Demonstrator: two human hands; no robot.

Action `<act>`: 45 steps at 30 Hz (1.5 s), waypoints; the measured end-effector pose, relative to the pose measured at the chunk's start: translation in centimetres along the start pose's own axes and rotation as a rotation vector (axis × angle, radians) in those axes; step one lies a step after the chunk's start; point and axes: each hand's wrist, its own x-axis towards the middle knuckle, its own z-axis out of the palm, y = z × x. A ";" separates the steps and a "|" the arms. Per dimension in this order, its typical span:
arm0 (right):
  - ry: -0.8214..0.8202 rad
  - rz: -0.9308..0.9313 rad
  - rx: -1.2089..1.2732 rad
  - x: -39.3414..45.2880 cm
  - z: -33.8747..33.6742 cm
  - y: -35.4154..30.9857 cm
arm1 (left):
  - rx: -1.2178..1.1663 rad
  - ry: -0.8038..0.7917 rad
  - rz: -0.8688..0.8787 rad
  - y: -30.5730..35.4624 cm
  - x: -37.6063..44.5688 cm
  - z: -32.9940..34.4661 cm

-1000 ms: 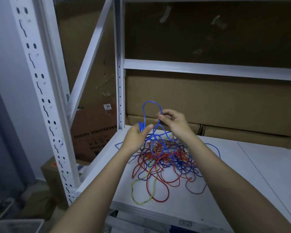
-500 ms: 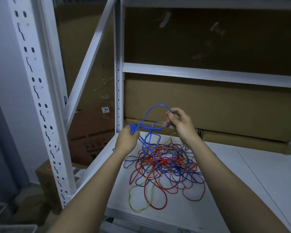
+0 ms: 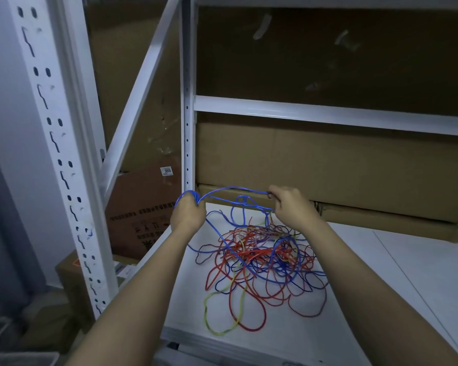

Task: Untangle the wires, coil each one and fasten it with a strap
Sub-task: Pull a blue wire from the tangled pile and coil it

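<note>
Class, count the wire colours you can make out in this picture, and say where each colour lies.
3. Blue wire stretched between left hand and right hand; red wire mid-tangle on the shelf; yellow-green wire looping nearest. Others may be hidden.

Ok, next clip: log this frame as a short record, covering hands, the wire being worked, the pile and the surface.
left hand: grips loops of the blue wire
right hand: pinches the same blue wire, stretched between both hands
wire pile: red, blue and yellow-green, tangled
surface: white shelf
strap: none visible
</note>
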 end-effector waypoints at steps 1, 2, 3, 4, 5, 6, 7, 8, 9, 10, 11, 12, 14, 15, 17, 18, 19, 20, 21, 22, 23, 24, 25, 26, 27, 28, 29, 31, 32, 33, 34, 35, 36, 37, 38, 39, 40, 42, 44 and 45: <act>-0.015 0.031 -0.040 0.2 0.5 0.2 | 0.023 0.003 0.002 -0.2 0.2 -0.1; -0.033 0.061 -0.085 0.2 1.0 0.3 | 0.044 0.009 0.005 -0.4 0.3 -0.2; -0.038 0.083 -0.129 0.2 1.5 0.4 | 0.057 0.014 0.005 -0.6 0.4 -0.3; -0.008 0.088 -0.148 0.2 2.1 0.5 | 0.062 0.015 0.004 -0.8 0.5 -0.4; 0.065 0.087 -0.102 0.1 2.7 0.6 | 0.065 0.012 0.004 -1.0 0.5 -0.4; 0.161 0.103 0.017 0.1 3.3 0.7 | 0.068 0.007 0.011 -1.1 0.5 -0.5; 0.257 0.143 0.183 0.0 3.7 0.4 | 0.065 -0.003 0.025 -1.3 0.5 -0.6; 0.334 0.206 0.367 0.2 4.1 0.1 | 0.055 -0.014 0.045 -1.4 0.5 -0.7; 0.387 0.282 0.535 0.3 4.4 -0.4 | 0.039 -0.024 0.068 -1.4 0.4 -0.8; 0.422 0.355 0.686 0.5 4.7 -1.0 | 0.020 -0.036 0.089 -1.4 0.3 -0.9; 0.442 0.414 0.840 0.6 4.9 -1.6 | 0.004 -0.050 0.106 -1.3 0.2 -1.1; 0.444 0.468 1.006 0.9 5.0 -2.2 | -0.003 -0.066 0.116 -1.2 0.0 -1.2; 0.406 0.532 1.215 1.5 5.2 -2.6 | -0.013 -0.106 0.114 -0.9 -0.3 -1.6; 0.388 0.524 1.213 1.8 5.2 -2.7 | -0.031 -0.131 0.109 -0.8 -0.5 -1.8; 0.405 0.444 1.040 2.3 5.1 -2.6 | -0.094 -0.204 0.094 -0.7 -0.8 -2.4; 0.426 0.390 0.941 2.5 5.1 -2.4 | -0.125 -0.245 0.081 -0.7 -1.0 -2.7; 0.436 0.347 0.858 2.7 5.0 -2.2 | -0.149 -0.278 0.064 -0.9 -1.1 -3.0; 0.436 0.319 0.786 2.9 5.0 -2.0 | -0.166 -0.293 0.049 -1.0 -1.2 -3.3; 0.420 0.303 0.722 3.0 4.9 -1.8 | -0.176 -0.285 0.046 -1.2 -1.3 -3.6; 0.397 0.289 0.668 3.2 4.8 -1.6 | -0.179 -0.265 0.053 -1.4 -1.4 -3.8; 0.368 0.262 0.634 3.5 4.7 -1.4 | -0.178 -0.235 0.061 -1.5 -1.6 -4.0; 0.330 0.227 0.629 3.9 4.6 -1.4 | -0.179 -0.196 0.067 -1.4 -1.7 -4.2; 0.273 0.194 0.637 4.3 4.6 -1.5 | -0.188 -0.146 0.070 -1.4 -1.9 -4.4; 0.195 0.165 0.620 4.8 4.6 -1.6 | -0.202 -0.092 0.070 -1.2 -2.0 -4.5; 0.105 0.129 0.568 5.2 4.7 -1.8 | -0.223 -0.047 0.067 -1.0 -2.1 -4.7; 0.009 0.090 0.467 5.3 4.8 -1.9 | -0.246 -0.020 0.063 -0.8 -2.3 -4.8; -0.080 0.056 0.329 5.3 4.9 -2.0 | -0.269 -0.008 0.056 -0.6 -2.4 -5.0; -0.198 0.027 0.090 4.9 5.3 -2.5 | -0.335 -0.025 0.036 -0.2 -2.6 -5.3; -0.209 0.048 0.069 4.6 5.7 -2.7 | -0.392 -0.065 0.020 0.0 -2.8 -5.6; -0.210 0.094 0.123 4.3 6.4 -2.9 | -0.474 -0.137 0.002 0.3 -3.0 -5.7; -0.209 0.158 0.248 4.0 6.9 -3.3 | -0.571 -0.227 -0.012 0.6 -3.3 -5.8; -0.195 0.213 0.382 3.7 7.7 -3.5 | -0.665 -0.317 -0.023 0.8 -3.5 -5.8; -0.177 0.246 0.476 3.4 8.5 -3.8 | -0.741 -0.393 -0.028 0.9 -3.8 -5.8; -0.176 0.246 0.514 3.1 9.1 -4.3 | -0.806 -0.447 -0.028 0.9 -4.2 -5.8; -0.193 0.220 0.511 2.6 9.5 -5.0 | -0.872 -0.478 -0.019 1.0 -4.5 -5.8; -0.203 0.171 0.499 1.9 9.6 -5.8 | -0.939 -0.490 -0.001 1.1 -4.8 -5.8; -0.200 0.107 0.483 1.1 9.7 -6.7 | -1.002 -0.486 0.018 1.2 -5.0 -6.0; -0.173 -0.005 0.426 -0.4 10.1 -7.9 | -1.091 -0.453 0.052 1.5 -5.4 -6.1; -0.160 -0.097 0.305 -1.9 10.8 -8.6 | -1.143 -0.408 0.058 1.6 -5.5 -6.0; -0.155 -0.144 0.240 -2.7 11.2 -8.8 | -1.153 -0.377 0.048 1.3 -5.5 -5.8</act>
